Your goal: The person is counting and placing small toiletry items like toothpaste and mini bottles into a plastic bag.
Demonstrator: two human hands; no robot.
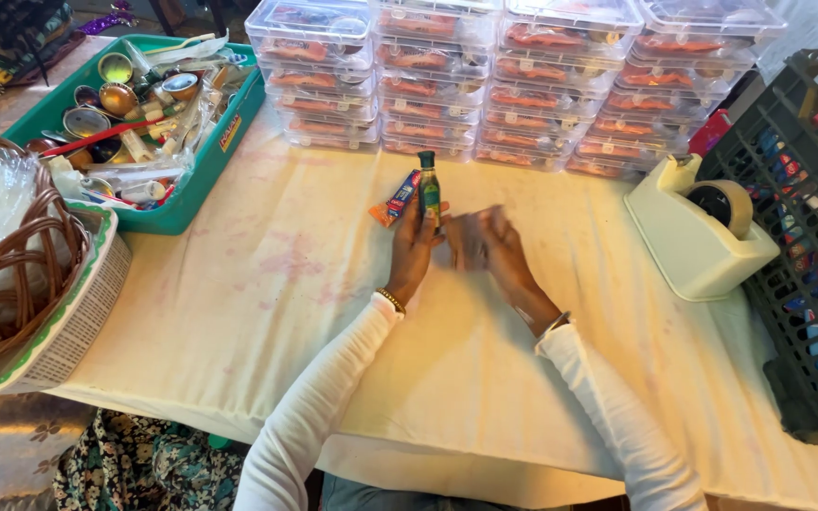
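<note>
My left hand holds a small green bottle with a dark cap upright, together with a slim orange and blue sachet that sticks out to the left of it. My right hand is right beside it, blurred by motion, fingers close to the left hand's; whether it holds anything I cannot tell. Both hands rest over the cream tablecloth in the middle of the table.
Stacks of clear lidded boxes with orange contents line the back. A white tape dispenser stands at right, next to a dark crate. A teal tray of small items and a wicker basket sit at left.
</note>
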